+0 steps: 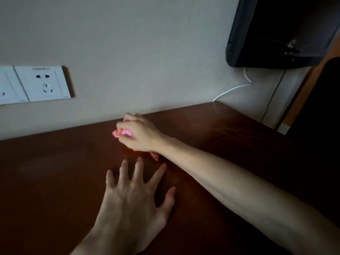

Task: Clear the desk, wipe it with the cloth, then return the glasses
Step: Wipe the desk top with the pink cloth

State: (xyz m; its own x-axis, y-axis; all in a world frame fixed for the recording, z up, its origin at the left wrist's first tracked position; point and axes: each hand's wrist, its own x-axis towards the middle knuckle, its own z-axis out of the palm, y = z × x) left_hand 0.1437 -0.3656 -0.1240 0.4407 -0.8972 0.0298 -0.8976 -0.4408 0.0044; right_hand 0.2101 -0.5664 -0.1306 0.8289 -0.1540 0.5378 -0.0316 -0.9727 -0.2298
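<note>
The right hand [139,133] grips a bunched pink cloth [123,133] against the dark wooden desk [55,172] near the wall [128,52] — while the left hand [132,201], fingers spread wide, rests flat just beside it.

Two bare forearms reach forward. The left hand [132,196] lies palm down, fingers straight and spread wide. The right hand [139,133] is farther ahead, knuckles up, fingers curled tight around a crumpled pink cloth [125,133].
</note>
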